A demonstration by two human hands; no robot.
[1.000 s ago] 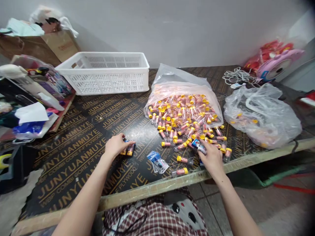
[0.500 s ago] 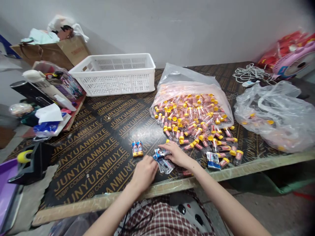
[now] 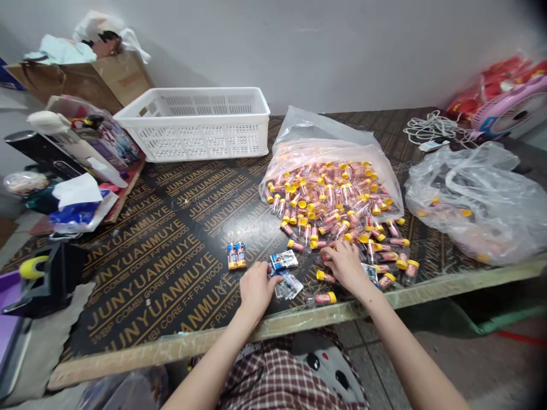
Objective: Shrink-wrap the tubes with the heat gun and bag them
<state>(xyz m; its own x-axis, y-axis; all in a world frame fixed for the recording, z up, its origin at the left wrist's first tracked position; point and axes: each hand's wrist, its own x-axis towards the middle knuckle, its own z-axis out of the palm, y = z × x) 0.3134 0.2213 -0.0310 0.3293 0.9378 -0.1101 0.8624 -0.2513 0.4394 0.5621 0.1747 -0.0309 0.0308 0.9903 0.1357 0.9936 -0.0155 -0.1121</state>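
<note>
My left hand (image 3: 255, 289) is closed at the table's front, thumb and fingertips pinching the edge of a small blue label beside a loose pile of printed labels (image 3: 289, 286). On top of that pile lies a blue-and-white label stack (image 3: 284, 260). To the right, my right hand (image 3: 348, 266) curls its fingers over a small clear tube with a pink-red inside (image 3: 326, 257). More yellow-capped tubes (image 3: 337, 196) spill from a clear plastic bag (image 3: 333, 151) just beyond it. Two blue-labelled tubes (image 3: 236, 255) lie side by side left of the labels.
A white plastic basket (image 3: 205, 136) stands at the back. A black tape dispenser (image 3: 49, 279) sits at the left edge. Another clear bag (image 3: 478, 199) lies on the right, with a white cable (image 3: 436, 128) and a pink fan (image 3: 508, 108) behind it.
My right hand has left the labels and moved right to the loose tubes. My left hand has shifted slightly right and up, against the labels.
</note>
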